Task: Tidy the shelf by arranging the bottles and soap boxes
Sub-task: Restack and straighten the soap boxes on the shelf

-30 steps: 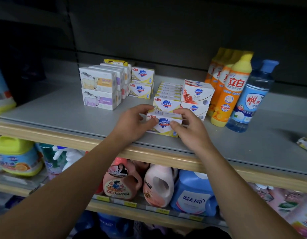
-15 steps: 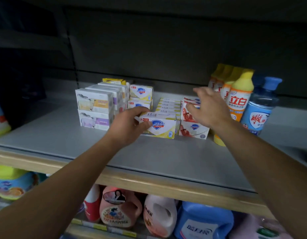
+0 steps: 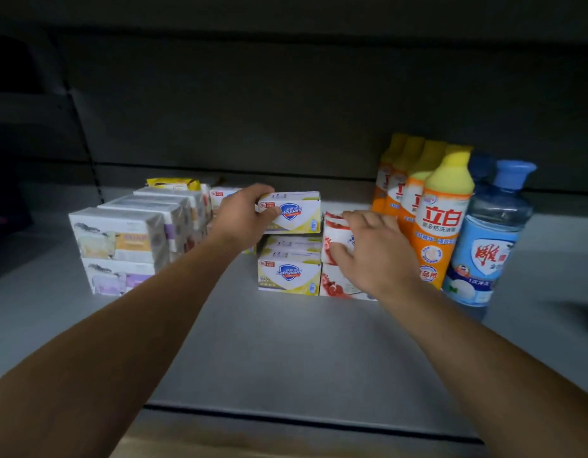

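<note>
Two hands work: our left hand (image 3: 243, 216) pinches the yellow soap box (image 3: 294, 213) by its left end above the yellow stack (image 3: 289, 274); right hand (image 3: 372, 249) lies spread on the red boxes (image 3: 332, 259). Light, stiff cardboard, we judge; grip ends.

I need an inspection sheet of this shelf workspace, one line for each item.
Surface: grey shelf, front part bare.
Job's things: yellow soap box held above the yellow row; red soap boxes stacked; purple soap boxes at left; orange bottles and a blue bottle upright at right.
Clutter: nothing seen.
Grippers: left hand grips the yellow box; right hand rests on the red boxes.
Cables: nothing seen.
Surroundings: dark back panel.
</note>
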Demonstrator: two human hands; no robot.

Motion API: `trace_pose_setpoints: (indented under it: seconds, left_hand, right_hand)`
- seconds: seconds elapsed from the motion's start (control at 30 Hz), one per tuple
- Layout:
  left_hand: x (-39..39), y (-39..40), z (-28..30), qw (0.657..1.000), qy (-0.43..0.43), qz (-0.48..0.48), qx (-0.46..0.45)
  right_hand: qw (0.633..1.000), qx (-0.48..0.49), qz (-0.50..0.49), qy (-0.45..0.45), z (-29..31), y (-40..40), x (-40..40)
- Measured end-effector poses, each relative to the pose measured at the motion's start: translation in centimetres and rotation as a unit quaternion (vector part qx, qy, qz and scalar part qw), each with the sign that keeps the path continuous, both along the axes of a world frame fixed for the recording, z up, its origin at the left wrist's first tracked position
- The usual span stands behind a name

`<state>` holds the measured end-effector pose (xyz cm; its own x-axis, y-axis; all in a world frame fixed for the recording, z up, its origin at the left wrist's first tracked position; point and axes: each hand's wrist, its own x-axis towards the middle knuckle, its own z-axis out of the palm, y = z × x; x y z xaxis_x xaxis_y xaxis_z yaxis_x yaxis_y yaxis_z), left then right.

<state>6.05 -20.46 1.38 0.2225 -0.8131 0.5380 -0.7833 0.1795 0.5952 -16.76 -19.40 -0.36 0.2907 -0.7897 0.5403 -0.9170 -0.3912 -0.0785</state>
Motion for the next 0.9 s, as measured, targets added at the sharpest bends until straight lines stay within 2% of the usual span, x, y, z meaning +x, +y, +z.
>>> trace_pose_setpoints:
  seconds: [0.27, 0.9]
  left_hand:
    - [-0.9, -4.4, -1.3, 0.998, -0.015, 0.001, 0.054]
    - [-1.8, -6.6, -1.2, 0.996, -0.022, 0.041, 0.074]
  right_hand:
    - [1.0, 0.009, 0.002, -0.007, 0.2, 0.1, 0.1]
    - [0.999, 0.033, 0.003, -0.016, 0.6, 0.5, 0.2]
